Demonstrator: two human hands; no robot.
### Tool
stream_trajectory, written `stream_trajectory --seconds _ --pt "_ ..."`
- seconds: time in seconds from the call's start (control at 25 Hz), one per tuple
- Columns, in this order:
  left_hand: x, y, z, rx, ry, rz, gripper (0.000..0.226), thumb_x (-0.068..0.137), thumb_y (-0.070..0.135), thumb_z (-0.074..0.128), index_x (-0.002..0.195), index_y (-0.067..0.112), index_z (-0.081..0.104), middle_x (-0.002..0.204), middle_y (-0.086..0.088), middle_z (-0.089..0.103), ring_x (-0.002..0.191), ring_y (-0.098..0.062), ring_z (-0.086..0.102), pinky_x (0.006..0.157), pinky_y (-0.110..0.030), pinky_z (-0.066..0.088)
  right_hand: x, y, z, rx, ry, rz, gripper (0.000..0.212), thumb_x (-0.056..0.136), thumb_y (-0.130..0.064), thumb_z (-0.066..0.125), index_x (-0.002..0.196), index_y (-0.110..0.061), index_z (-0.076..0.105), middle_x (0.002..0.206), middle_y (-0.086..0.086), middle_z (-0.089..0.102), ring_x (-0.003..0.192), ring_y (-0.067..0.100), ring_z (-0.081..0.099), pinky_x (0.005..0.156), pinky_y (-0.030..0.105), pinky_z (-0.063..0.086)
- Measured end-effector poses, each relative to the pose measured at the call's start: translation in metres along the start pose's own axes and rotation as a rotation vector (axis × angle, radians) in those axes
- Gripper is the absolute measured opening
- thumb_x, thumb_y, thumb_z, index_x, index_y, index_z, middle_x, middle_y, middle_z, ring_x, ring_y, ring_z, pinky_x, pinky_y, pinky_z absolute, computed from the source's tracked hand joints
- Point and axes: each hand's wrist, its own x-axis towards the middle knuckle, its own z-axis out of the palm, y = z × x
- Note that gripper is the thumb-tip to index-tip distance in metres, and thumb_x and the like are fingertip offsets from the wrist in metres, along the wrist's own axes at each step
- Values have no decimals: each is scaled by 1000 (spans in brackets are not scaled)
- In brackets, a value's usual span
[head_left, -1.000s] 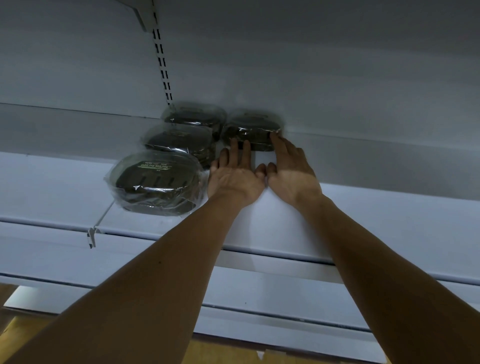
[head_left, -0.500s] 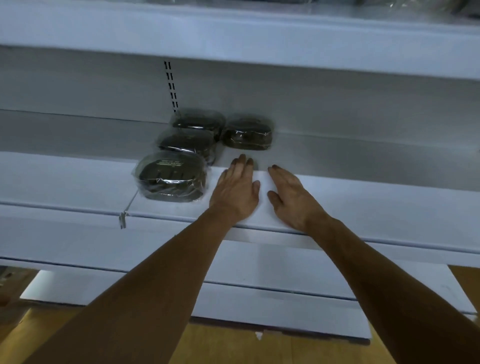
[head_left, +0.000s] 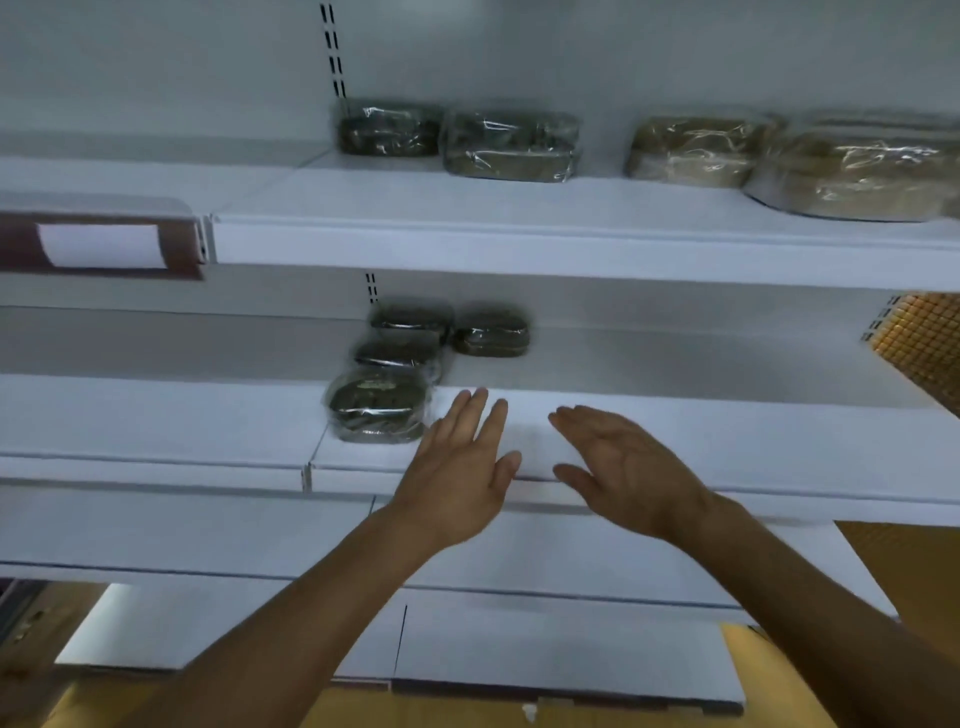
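Where the two hands hover at the front edge of the middle shelf (head_left: 675, 426), we list the following. Left hand (head_left: 457, 483): fingers straight and spread, holding nothing, just beside the front pack (head_left: 376, 405). Right hand (head_left: 628, 473): fingers straight, thumb apart, holding nothing, near the left one; whether either touches the shelf we cannot tell. Front pack: dark, oval, film-wrapped, lying flat on the middle shelf near its front edge. Behind it in a row we count a second pack (head_left: 397, 356) and a rear-left pack (head_left: 410, 319); a rear-right pack (head_left: 491, 332) lies just beside the latter, towards the back. On the upper shelf (head_left: 519, 228) we note two dark packs (head_left: 389, 130) at left and two tan packs (head_left: 696, 150) at right, all film-wrapped. A label holder (head_left: 98, 244) fronts the neighbouring shelf at far left.
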Motion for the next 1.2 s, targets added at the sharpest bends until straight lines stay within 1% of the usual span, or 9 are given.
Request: stream_trajectory --seconds 0.24,0.4,0.48,0.6,0.72,0.8,0.92,1.08,1.2 --pt "-36 37 -71 -42 202 134 60 103 48 36 156 23 24 163 1 21 151 -16 12 121 -39 21 -32 -34 -71 -5 142 -86 58 101 -44 42 154 -25 26 159 -8 28 146 10 23 115 18 8" --pt "-53 55 -118 -42 389 225 52 102 43 43 150 22 40 151 5 41 138 -12 32 111 -30 33 -48 -50 -125 30 233 -115 54 100 -42 46 151 -32 30 154 -13 37 141 8 32 112 27 29" --pt "-53 57 -135 -26 482 234 53 101 44 44 149 22 41 148 5 44 135 -14 36 105 -28 35 -51 -52 -146 25 302 -127 52 100 -42 48 149 -31 36 151 -12 41 138 9 35 109 26 31" --pt "-47 55 -153 2 547 196 54 101 44 45 150 21 40 147 4 46 136 -15 35 104 -28 33 -51 -52 -168 23 364 -122 51 100 -42 47 148 -30 39 152 -13 41 139 9 35 112 27 29" --pt "-33 53 -169 13 565 168 55 101 45 44 150 21 40 151 0 42 140 -16 31 111 -29 29 -40 -47 -184 51 401 -116 48 99 -40 48 146 -31 43 150 -12 44 137 10 39 112 32 33" --pt "-20 52 -175 -9 545 132 58 101 47 43 153 22 35 158 -2 29 146 -17 19 116 -33 24 -26 -42 -191 88 445 -112 46 99 -39 49 144 -31 46 147 -11 48 133 11 43 110 35 36" --pt "7 49 -178 -50 470 64 62 102 50 40 156 25 25 164 -4 9 151 -18 4 117 -38 22 5 -32 -193 136 504 -84 44 98 -34 51 142 -27 49 143 -8 52 129 14 47 106 37 40" --pt "49 42 -182 -110 404 -12 66 102 50 40 158 24 16 165 -11 -1 152 -25 -1 120 -43 17 49 -16 -191 119 460 -34 53 99 -37 51 147 -19 41 149 4 45 137 23 38 111 40 35" --pt "77 34 -189 -104 394 -56 68 102 48 42 158 23 14 164 -13 -2 152 -31 3 121 -45 19 75 -5 -193 135 395 21 64 98 -42 50 154 -18 28 155 7 34 144 25 28 115 41 29"
